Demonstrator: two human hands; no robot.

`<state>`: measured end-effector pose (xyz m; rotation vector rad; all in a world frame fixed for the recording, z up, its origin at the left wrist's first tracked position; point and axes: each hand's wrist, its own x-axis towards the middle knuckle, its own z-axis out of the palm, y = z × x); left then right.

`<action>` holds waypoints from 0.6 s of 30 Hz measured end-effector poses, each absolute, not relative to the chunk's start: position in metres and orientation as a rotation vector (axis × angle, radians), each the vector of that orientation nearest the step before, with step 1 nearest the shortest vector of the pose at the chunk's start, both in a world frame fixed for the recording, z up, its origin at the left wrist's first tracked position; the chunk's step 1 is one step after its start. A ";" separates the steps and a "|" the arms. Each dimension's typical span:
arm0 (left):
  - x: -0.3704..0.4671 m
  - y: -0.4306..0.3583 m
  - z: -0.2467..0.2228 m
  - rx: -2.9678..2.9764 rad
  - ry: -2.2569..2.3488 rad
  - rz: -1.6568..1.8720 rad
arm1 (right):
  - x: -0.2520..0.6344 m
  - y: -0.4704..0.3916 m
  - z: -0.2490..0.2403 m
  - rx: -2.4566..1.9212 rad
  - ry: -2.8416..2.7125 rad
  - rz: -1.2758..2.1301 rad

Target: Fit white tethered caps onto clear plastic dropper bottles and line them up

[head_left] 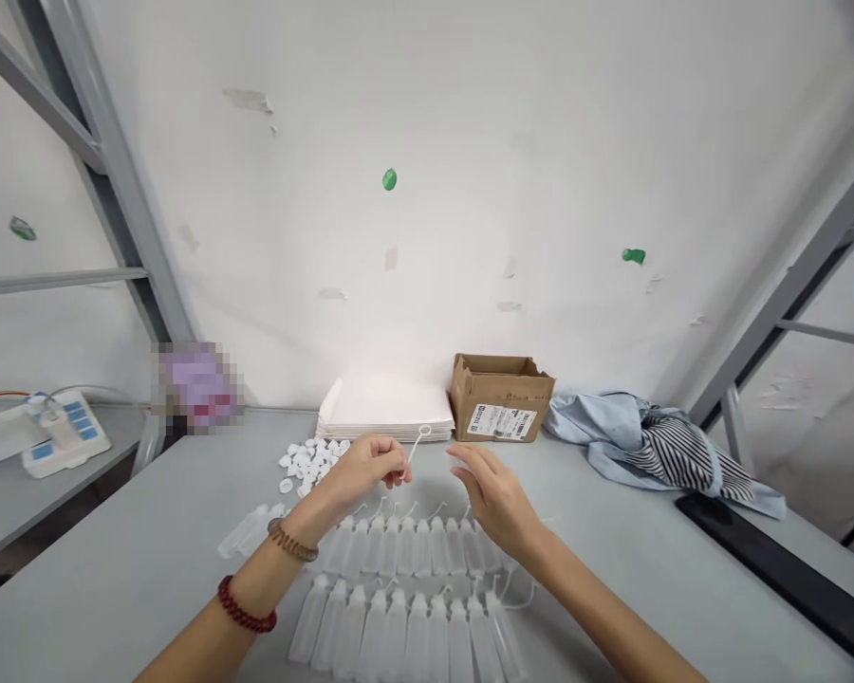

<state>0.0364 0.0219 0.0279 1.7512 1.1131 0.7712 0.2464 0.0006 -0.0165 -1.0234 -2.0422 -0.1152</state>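
My left hand (380, 463) is closed on a thin white bubble wand (416, 446), whose small ring points up and to the right. To its right, my right hand (493, 493) hovers with its fingers stretched out and the thumb apart, and I see nothing in it. Below both hands lie two rows of translucent white plastic bottles (397, 636), side by side, with thin white wands or stems sticking out at their tops. A pile of small white caps (309, 465) sits just behind my left wrist, partly covered by it.
Against the wall stand a stack of white sheets (384, 408) and an open cardboard box (502, 398). Bunched blue and striped cloth (661, 446) lies at the right, near a long black object (775, 574). A power strip (67, 436) rests on the left-hand table.
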 end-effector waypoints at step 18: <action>0.033 -0.001 -0.012 2.699 1.227 1.099 | 0.245 -0.015 -0.036 -1.063 -1.903 0.249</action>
